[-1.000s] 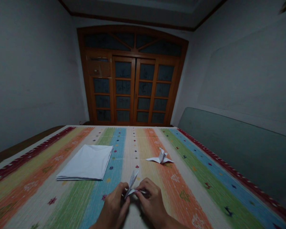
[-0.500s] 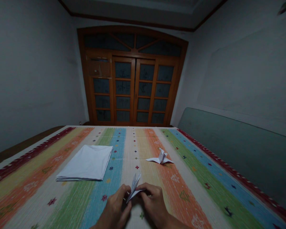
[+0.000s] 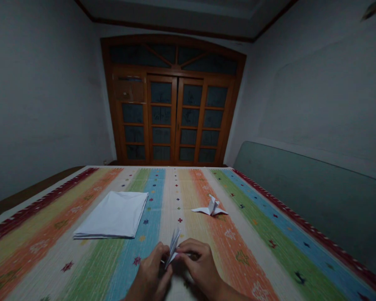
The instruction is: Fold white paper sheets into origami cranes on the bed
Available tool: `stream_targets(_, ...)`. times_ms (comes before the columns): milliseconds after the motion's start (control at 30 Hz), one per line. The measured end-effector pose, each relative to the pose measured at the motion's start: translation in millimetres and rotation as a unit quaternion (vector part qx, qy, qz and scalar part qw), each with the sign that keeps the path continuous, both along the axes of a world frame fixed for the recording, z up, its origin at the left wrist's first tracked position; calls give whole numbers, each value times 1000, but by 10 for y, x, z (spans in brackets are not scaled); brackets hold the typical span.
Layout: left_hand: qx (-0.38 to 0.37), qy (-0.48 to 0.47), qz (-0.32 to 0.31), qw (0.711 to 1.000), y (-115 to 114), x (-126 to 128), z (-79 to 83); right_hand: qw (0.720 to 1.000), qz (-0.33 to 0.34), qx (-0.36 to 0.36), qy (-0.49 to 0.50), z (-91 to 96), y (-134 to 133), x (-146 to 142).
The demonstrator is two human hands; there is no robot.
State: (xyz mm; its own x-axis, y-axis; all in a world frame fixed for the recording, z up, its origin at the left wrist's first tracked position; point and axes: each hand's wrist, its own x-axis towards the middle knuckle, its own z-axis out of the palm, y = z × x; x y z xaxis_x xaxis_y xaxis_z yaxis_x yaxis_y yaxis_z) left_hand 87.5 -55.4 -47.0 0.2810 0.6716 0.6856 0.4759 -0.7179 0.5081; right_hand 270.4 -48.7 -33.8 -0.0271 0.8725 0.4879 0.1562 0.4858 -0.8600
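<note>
and here we are at the bed-wide striped woven cover (image 3: 247, 267), with the left hand (image 3: 150, 271) and the right hand (image 3: 200, 263) working close together at the near edge of the view, right over the blue and cream bands. between them sits a folded white paper piece (image 3: 173, 247), lifted off the cover, and this looks like a careful folding step, with the paper pinched narrow. the left grip is closed on its lower end, while the right grip is closed at a thin flap that sticks out sideways toward the right fingers. the long axis runs up from the hands and leans a little right, with the pointed tip aimed away from the person. as it sits, the next crease calls for both pinches to stay firm and the flap to stay lined up. further up, a finished-looking origami crane (image 3: 212, 207) stands on the orange band, well apart from the hands, and a stack of white paper sheets (image 3: 111, 214) lies flat to the left, with a wooden glazed double door (image 3: 172, 121) beyond.
</note>
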Motion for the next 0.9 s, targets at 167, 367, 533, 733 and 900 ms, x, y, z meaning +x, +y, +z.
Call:
stream_targets(167, 0, 4, -29, 1000, -8, 22, 2, 1000, -15, 12, 6, -3, -29, -31)
stream_targets(367, -16, -5, -78, 997, -57, 21, 92, 998, -53, -32, 12, -48, -59, -27)
stream_targets(533, -72, -46, -122, 989, -66, -3, 99, 997, -32, -50, 44, -42, -63, -34)
stream_targets(733, -191, -163, -124, 960, -16, -17, 60, 990, -2, -108, 93, -29, -29, -31)
stream_targets(900, -229, -212, -100, 945, 36, -2, 102, 987, 12, -133, 88, -2, -13, -13)
